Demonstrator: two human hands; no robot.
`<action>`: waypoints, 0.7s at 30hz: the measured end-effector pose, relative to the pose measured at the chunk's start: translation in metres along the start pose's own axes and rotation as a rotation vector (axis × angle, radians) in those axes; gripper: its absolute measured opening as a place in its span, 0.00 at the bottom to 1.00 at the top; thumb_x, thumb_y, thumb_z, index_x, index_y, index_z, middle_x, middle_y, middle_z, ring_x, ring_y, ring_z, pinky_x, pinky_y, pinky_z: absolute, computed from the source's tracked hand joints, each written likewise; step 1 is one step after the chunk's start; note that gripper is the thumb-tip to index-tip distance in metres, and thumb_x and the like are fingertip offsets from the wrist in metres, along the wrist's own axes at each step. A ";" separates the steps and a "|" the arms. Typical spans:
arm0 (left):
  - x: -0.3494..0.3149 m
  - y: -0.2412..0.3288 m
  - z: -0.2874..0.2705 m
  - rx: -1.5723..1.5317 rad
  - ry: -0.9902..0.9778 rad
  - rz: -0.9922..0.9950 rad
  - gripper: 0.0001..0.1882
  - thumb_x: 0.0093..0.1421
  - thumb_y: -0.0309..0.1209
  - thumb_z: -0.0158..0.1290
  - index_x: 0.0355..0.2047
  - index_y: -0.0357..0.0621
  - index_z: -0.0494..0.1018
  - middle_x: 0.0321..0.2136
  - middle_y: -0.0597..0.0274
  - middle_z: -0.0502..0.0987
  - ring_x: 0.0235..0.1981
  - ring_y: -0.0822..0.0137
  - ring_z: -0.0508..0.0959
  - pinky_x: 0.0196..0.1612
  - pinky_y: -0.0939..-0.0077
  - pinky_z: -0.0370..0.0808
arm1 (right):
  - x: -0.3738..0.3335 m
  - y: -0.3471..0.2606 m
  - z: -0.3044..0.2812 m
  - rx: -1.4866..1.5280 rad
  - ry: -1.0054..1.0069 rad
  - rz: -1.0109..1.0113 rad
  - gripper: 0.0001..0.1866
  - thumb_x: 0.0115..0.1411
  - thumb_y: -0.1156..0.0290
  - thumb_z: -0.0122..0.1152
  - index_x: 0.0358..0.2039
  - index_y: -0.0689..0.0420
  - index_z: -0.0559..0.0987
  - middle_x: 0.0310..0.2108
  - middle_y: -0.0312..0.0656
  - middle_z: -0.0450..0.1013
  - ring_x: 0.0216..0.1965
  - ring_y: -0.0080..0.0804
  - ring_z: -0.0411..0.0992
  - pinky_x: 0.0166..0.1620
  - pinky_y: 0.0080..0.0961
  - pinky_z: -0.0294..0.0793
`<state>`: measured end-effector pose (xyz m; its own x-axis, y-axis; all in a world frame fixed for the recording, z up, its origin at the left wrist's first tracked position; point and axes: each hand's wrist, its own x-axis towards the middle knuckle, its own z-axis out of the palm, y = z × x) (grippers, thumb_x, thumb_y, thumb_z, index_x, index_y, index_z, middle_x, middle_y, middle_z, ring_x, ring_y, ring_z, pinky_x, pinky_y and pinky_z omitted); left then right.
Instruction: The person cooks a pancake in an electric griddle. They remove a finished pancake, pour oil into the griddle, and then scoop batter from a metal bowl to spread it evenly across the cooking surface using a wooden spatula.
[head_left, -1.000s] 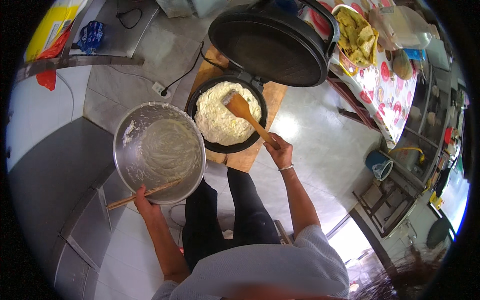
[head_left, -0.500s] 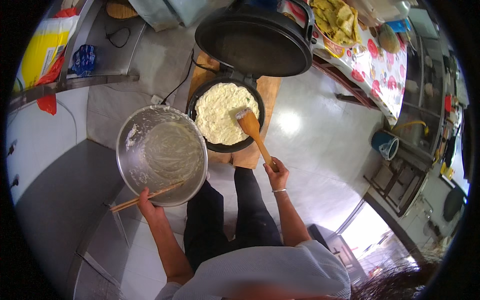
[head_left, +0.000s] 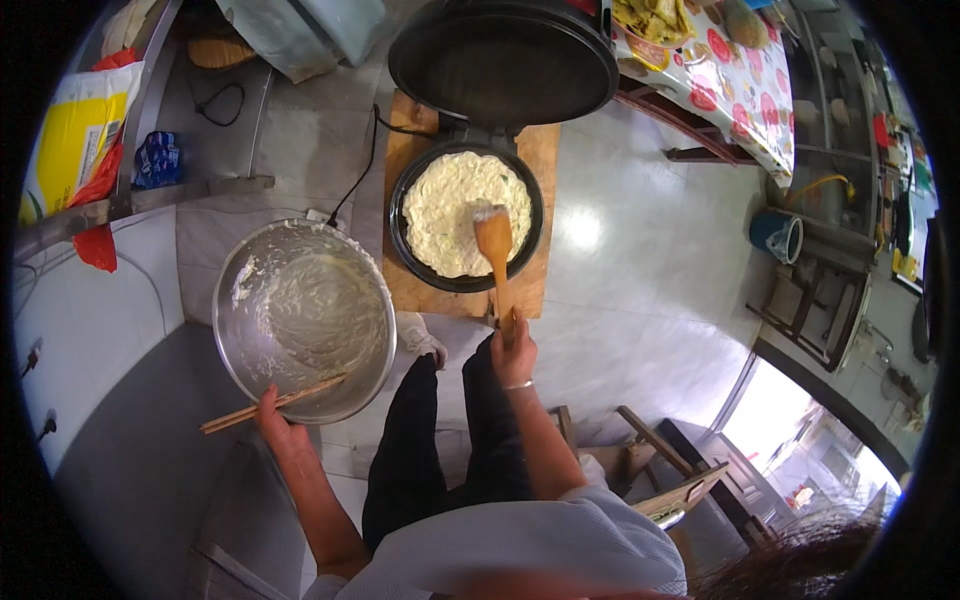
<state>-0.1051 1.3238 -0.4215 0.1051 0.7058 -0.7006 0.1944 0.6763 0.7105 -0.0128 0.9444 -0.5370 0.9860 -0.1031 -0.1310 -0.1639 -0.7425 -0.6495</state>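
Observation:
A pale, lumpy round of batter [head_left: 455, 220] with green flecks covers most of the black electric griddle [head_left: 530, 262], whose lid [head_left: 505, 65] stands raised behind it. With my right hand [head_left: 513, 352] closed around its handle, a wooden spatula [head_left: 494, 240] rests its batter-smeared tip on the right part of the batter. To the left, my left hand [head_left: 280, 422] grips the near rim of a large metal bowl [head_left: 300, 300], tilted and coated with batter residue. A pair of wooden chopsticks [head_left: 235, 417] lies across that rim, pinned by the same hand.
Beneath the griddle is a wooden board [head_left: 405, 280]; its black cord [head_left: 365, 180] runs left. At the back right, a table with a patterned cloth [head_left: 735, 90] bears a bowl of yellowish flat pieces [head_left: 655, 20]. A wooden chair [head_left: 680, 490] stands behind me at the right.
My right hand has swung the spatula leftward relative to my body, so its handle now points more straight toward me. The whole view has shifted a little. The left hand keeps its hold.

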 end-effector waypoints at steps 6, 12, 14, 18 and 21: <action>0.013 0.002 0.007 -0.008 -0.015 -0.057 0.20 0.49 0.26 0.57 0.43 0.35 0.70 0.39 0.55 0.74 0.41 0.58 0.74 0.46 0.60 0.73 | 0.015 -0.019 0.048 0.166 0.139 -0.001 0.34 0.51 0.76 0.57 0.60 0.51 0.63 0.33 0.56 0.75 0.25 0.52 0.74 0.28 0.39 0.73; 0.017 0.006 -0.007 0.022 -0.017 -0.019 0.21 0.49 0.26 0.57 0.45 0.34 0.69 0.40 0.54 0.73 0.42 0.57 0.74 0.46 0.58 0.73 | -0.036 -0.039 0.041 0.187 -0.126 0.059 0.33 0.50 0.78 0.58 0.59 0.54 0.65 0.37 0.53 0.75 0.32 0.48 0.76 0.34 0.32 0.76; 0.021 0.005 -0.014 0.023 -0.021 -0.023 0.21 0.49 0.26 0.57 0.45 0.34 0.69 0.40 0.54 0.74 0.42 0.57 0.75 0.46 0.58 0.73 | -0.033 -0.035 0.033 0.228 -0.127 0.113 0.33 0.50 0.80 0.59 0.59 0.56 0.65 0.39 0.50 0.76 0.35 0.40 0.77 0.38 0.28 0.75; 0.026 -0.001 -0.018 0.037 -0.060 -0.025 0.17 0.50 0.30 0.58 0.40 0.40 0.71 0.41 0.55 0.73 0.44 0.55 0.73 0.48 0.54 0.72 | 0.001 -0.007 0.043 0.148 0.090 0.106 0.32 0.52 0.80 0.57 0.59 0.56 0.64 0.36 0.45 0.76 0.23 0.27 0.72 0.28 0.25 0.72; 0.029 -0.002 -0.021 0.022 -0.086 -0.011 0.17 0.50 0.30 0.58 0.41 0.40 0.71 0.40 0.55 0.73 0.44 0.55 0.73 0.48 0.54 0.72 | 0.009 -0.022 0.064 0.095 0.127 0.110 0.33 0.52 0.79 0.58 0.60 0.52 0.64 0.36 0.48 0.76 0.22 0.33 0.73 0.27 0.29 0.72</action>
<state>-0.1226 1.3471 -0.4413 0.1857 0.6773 -0.7118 0.2170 0.6783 0.7020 -0.0026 1.0023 -0.5722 0.9569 -0.2675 -0.1132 -0.2671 -0.6569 -0.7051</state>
